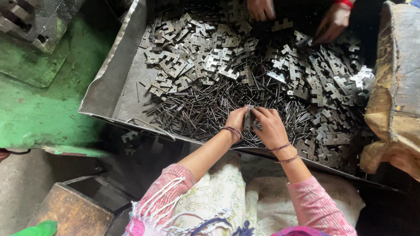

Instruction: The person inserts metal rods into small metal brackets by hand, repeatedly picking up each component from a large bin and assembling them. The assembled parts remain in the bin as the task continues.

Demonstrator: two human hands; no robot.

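A small metal plate (248, 117) sits pinched between both hands' fingers (258, 114).

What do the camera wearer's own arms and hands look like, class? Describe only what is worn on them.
Both arms wear pink patterned sleeves pushed up above the elbows. The left hand has dark red bangles at its wrist. The right hand has two thin reddish bangles on its wrist, set slightly apart. No gloves on either hand; rings cannot be made out.

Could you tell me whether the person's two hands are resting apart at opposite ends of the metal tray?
No, the left hand and right hand meet over one small metal plate near the front edge of the tray.
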